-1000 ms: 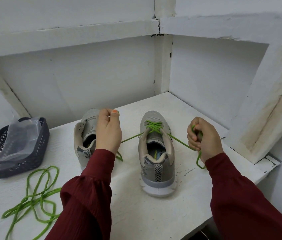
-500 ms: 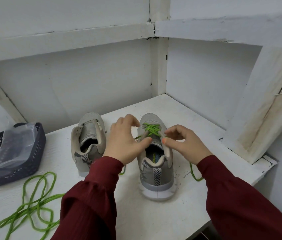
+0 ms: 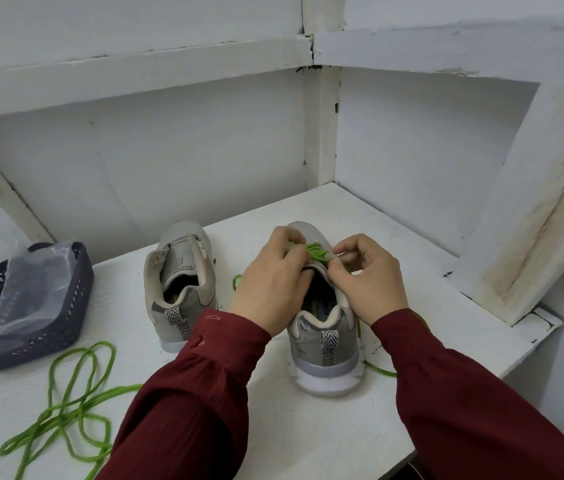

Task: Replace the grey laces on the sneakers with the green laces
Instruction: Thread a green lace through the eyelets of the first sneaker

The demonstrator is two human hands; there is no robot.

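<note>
Left hand [image 3: 273, 282], right hand [image 3: 370, 275] quit taut pull, closed in, both pinched green cord lace [image 3: 317, 252] atop grey mesh sneaker [image 3: 325, 341]; next eyelets likely.

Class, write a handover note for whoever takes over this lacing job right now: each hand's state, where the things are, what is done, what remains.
Left hand: fingers curled round the threaded green lace on top of the right-hand sneaker.
Right hand: pinches the same lace by the tongue.
Left-hand sneaker: stands beside it, no lace visible.
Spare green lace: loose on the table, in front of the basket.
Done: green crossings show on the right-hand sneaker; its ends trail on both sides.
Left: finish it, then lace the other sneaker. Grey laces are not in view.
</note>
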